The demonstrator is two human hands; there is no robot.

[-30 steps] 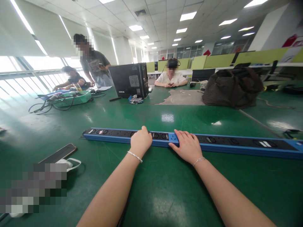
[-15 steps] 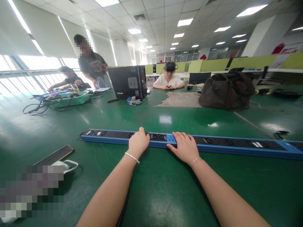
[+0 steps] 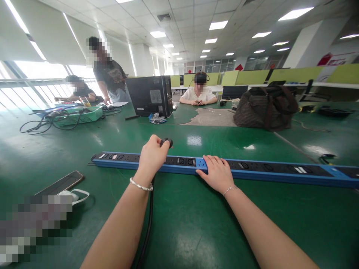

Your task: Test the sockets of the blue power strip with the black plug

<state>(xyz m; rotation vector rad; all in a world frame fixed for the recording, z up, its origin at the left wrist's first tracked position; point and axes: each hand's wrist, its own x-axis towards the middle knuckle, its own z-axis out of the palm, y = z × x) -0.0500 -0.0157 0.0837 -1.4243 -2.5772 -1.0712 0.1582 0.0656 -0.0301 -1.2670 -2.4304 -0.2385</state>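
A long blue-and-black power strip point(image 3: 258, 174) lies crosswise on the green tabletop, its sockets facing up. My left hand point(image 3: 152, 156) is raised just above the strip, its fingers closed on a black power plug point(image 3: 168, 142). From this hand a black power cord point(image 3: 149, 220) hangs down toward the near edge. My right hand point(image 3: 217, 171) grips the strip near its blue middle socket, fingers over the top and thumb at the front side. The plug's prongs are not clearly visible.
To the left lie a phone point(image 3: 63, 183) and a blurred white object point(image 3: 36, 224). Farther back are a green basket point(image 3: 80, 116) with cables, a black computer case point(image 3: 148, 96), gloves point(image 3: 157, 118) and a brown bag point(image 3: 263, 108). Several people are around the table.
My left hand has lifted off the strip with the plug and shifted left, so the plug and cord now show. The right hand stays on the strip. The view has turned slightly.
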